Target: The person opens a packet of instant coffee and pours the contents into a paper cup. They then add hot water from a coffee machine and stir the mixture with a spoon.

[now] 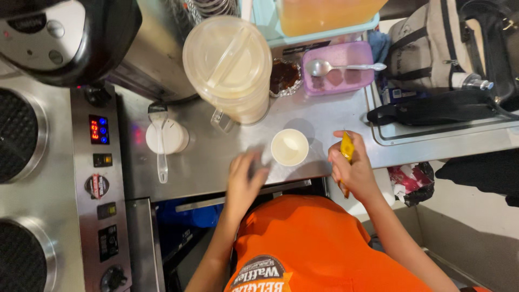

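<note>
In the head view the right hand (pixel 354 170) is clamped on a small yellow sachet (pixel 346 148) just beside the white paper cup (pixel 290 147), which stands near the front edge of the steel tabletop (pixel 205 157); the left hand (pixel 244 181), blurred, lies flat on the tabletop left of the cup, fingers spread and holding nothing. Behind the cup stand a lidded plastic pitcher (pixel 230 65), a purple tub (pixel 338 70) with a metal spoon (pixel 335 67), and a white container (pixel 167 138) bearing a clear scoop (pixel 160 140); handling the sachet well probably means bringing it squarely over the cup's mouth and steadying the cup, so nothing lands on the steel.
</note>
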